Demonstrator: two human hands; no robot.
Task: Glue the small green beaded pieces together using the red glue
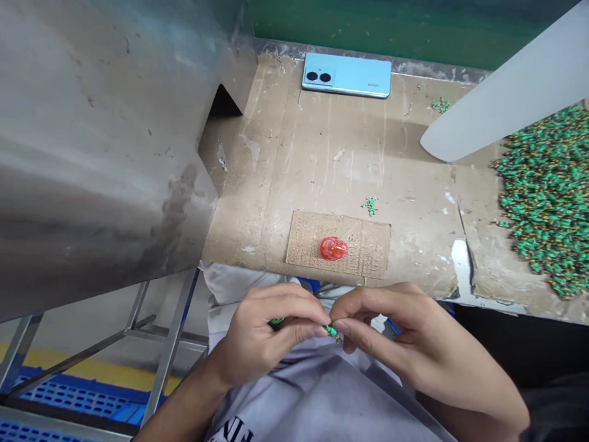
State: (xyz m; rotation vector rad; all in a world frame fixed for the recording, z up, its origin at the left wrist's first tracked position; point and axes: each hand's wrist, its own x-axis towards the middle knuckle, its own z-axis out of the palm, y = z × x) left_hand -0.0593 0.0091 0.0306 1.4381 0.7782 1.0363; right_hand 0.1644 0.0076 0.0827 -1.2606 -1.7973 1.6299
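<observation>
Left hand (278, 334), right hand (396, 334) in facing pinches

The left hand (271, 331) and right hand (391, 331) are pinching a small green piece (332, 331) between them, just off the worktop (345, 172). A glossy red lump (334, 248) is sitting on a cardboard piece (304, 245); a light-blue phone (354, 78) is lying farther back, and many green pieces (547, 196) are heaping up at right.

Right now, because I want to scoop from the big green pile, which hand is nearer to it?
Right. The right hand is left of and below the green pile in the view; the left hand is farther left, beyond the right.
</observation>
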